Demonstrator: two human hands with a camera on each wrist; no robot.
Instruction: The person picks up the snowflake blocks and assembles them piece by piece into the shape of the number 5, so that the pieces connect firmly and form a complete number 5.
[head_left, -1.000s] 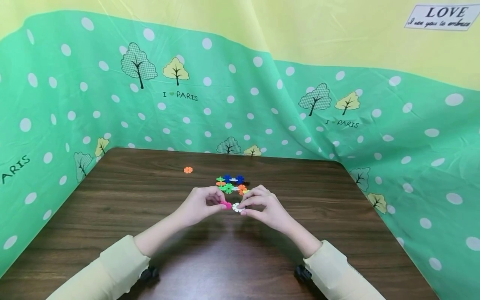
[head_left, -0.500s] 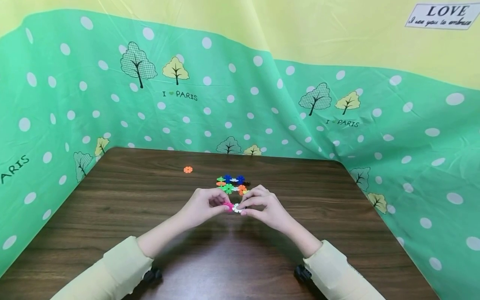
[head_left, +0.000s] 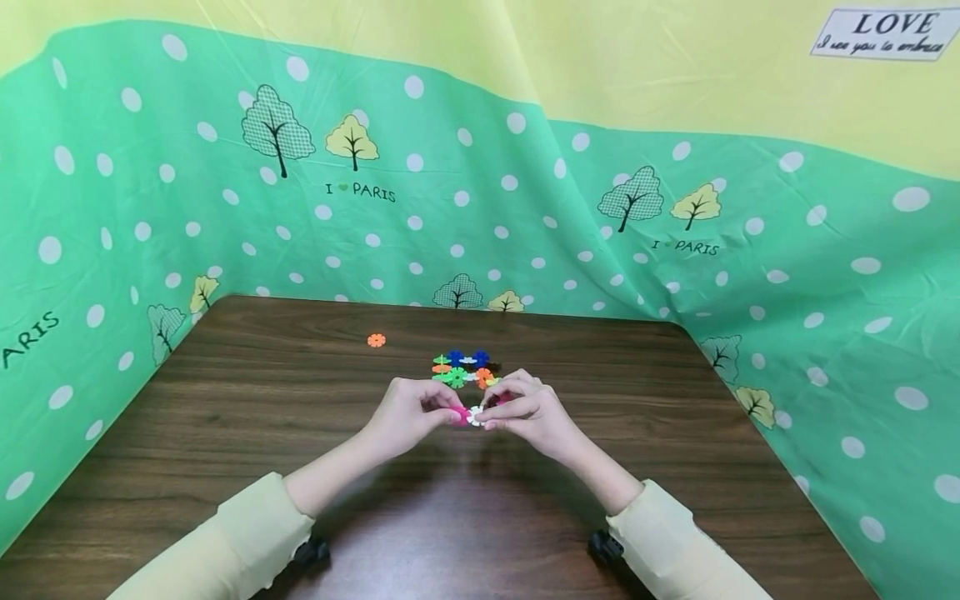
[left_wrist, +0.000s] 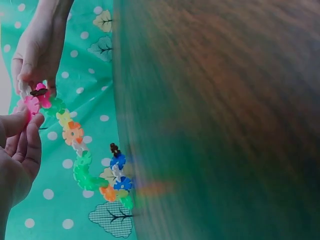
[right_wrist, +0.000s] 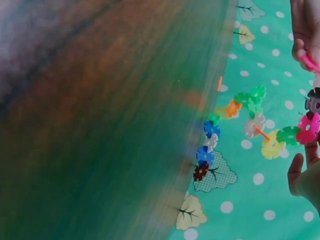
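My left hand (head_left: pixel 408 412) pinches a pink snowflake disc (head_left: pixel 461 414) by its edge between thumb and fingers. Against it sits a white snowflake disc (head_left: pixel 476 415), gripped by my right hand (head_left: pixel 536 417). Whether the slots of these two are interlocked I cannot tell. The white disc belongs to a chain of coloured discs: a brown disc (right_wrist: pixel 313 101), another pink disc (right_wrist: pixel 307 128), a green disc (right_wrist: pixel 288 135) and a yellow disc (right_wrist: pixel 272 145) follow on it. Farther along, the chain bends back to blue discs (head_left: pixel 480 358) and a dark brown end disc (right_wrist: pixel 201 171).
A single orange disc (head_left: pixel 376 340) lies apart on the brown wood-grain table (head_left: pixel 225 433), back left of the chain. Green dotted cloth (head_left: pixel 465 225) hangs behind the table and at both sides.
My left hand has moved a little to the right, bringing its pink disc up against the white disc. The right hand has stayed nearly in place, and a pink disc shows among its fingers.
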